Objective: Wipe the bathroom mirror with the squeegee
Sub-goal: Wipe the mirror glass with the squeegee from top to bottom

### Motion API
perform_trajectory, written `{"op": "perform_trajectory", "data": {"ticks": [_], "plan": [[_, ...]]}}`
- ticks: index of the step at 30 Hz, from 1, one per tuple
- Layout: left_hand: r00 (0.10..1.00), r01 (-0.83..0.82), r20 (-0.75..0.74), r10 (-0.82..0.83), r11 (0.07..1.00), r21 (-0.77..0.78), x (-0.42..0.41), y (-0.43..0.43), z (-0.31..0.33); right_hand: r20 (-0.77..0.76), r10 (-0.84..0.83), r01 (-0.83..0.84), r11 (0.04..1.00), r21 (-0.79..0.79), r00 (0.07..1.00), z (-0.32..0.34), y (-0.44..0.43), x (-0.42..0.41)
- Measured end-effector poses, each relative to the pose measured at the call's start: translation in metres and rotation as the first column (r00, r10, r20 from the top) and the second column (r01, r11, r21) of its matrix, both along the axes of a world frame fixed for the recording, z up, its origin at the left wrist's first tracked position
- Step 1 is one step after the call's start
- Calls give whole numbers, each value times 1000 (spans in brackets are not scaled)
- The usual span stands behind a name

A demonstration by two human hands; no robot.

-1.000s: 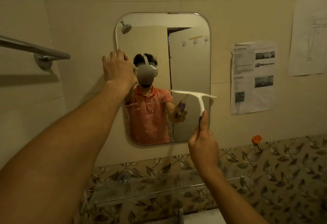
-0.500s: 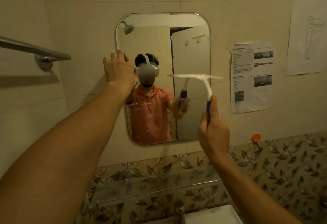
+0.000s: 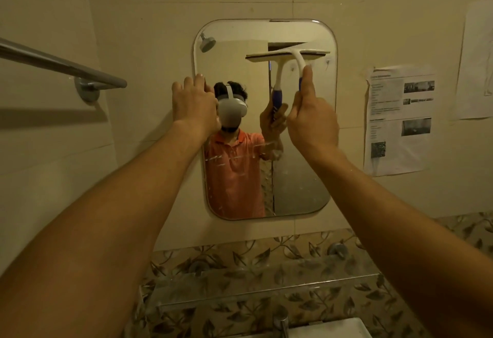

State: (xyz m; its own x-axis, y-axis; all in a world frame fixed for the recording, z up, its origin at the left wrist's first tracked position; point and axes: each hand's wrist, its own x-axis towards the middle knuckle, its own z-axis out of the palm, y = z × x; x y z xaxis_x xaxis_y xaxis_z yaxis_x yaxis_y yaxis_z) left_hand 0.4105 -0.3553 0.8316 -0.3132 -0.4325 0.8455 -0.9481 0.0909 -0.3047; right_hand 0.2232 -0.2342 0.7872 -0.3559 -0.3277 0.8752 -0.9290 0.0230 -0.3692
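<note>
A rounded rectangular mirror (image 3: 301, 183) hangs on the beige tiled wall. My right hand (image 3: 310, 119) grips the blue handle of a white squeegee (image 3: 293, 55), whose blade lies level against the upper right part of the glass. My left hand (image 3: 193, 101) rests flat on the mirror's left edge at mid height, fingers spread. White streaks cross the glass lower down. The reflection shows a person in an orange shirt.
A metal towel bar (image 3: 61, 67) juts from the wall at left. Printed paper sheets (image 3: 398, 119) are stuck to the wall at right. Below the mirror runs a glass shelf (image 3: 266, 288) over leaf-patterned tiles, with a tap (image 3: 282, 323) and a white basin beneath.
My right hand has raised the squeegee from the mirror's lower right to near its top. My left hand stayed on the mirror's left edge.
</note>
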Motion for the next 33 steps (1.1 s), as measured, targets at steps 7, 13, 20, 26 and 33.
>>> {"op": "perform_trajectory", "data": {"ticks": [7, 13, 20, 26, 33], "plan": [[997, -10, 77, 10, 1000, 0, 7, 3, 7, 46, 25, -25, 1000, -10, 999, -59, -10, 25], [991, -7, 133, 11, 999, -31, 13, 0, 6, 56, 23, -26, 998, 61, 998, -131, -13, 40], [988, -12, 153, 20, 998, -57, 15, -5, 7, 98, 24, -35, 994, 108, 995, -187, -7, 54], [992, 6, 127, 0, 999, -49, 15, -9, 3, 115, -26, 4, 982, 187, 993, -224, -5, 60], [989, 1, 150, 2, 1000, -18, 19, -5, 8, 121, -10, -19, 972, 234, 993, -237, 13, 66]]}}
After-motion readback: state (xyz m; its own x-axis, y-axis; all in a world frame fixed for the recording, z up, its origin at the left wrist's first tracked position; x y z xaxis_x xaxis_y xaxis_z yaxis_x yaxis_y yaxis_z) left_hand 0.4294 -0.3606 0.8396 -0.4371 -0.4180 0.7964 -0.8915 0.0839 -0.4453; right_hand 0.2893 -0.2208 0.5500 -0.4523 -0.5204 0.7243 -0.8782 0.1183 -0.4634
